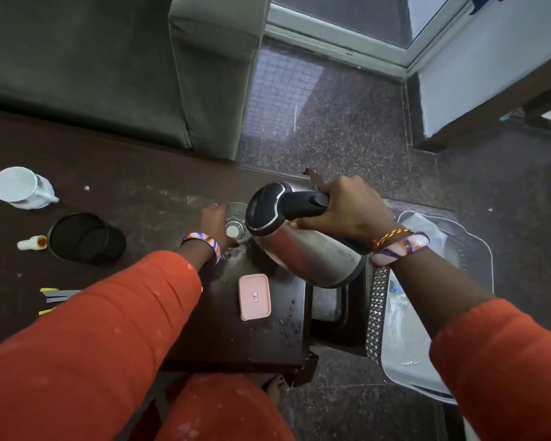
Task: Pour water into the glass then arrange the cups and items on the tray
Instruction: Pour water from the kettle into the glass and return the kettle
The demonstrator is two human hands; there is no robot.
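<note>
Right hand point(344, 208) tips the kettle point(299, 243) over the glass point(236, 222), steadied by left hand point(215, 222) on the desk point(134, 198); pouring under way, white cup point(19, 187) and tray point(458, 249) arrangement seemingly unstarted

A dark brown worktop point(124, 192), scuffed with pale marks and beaded with water drops near its right edge, stands on a speckled, polished stone floor point(347, 128) that catches a grid-patterned patch of daylight. Beyond the worktop's far edge sits a grey-green upholstered sofa point(109, 68), its arm reaching down to the worktop's far right corner. Past the sofa a white-framed glass door point(347, 27) lets the light in, and to its right a pale wall point(490, 68) meets the floor above a dark wooden skirting.
</note>
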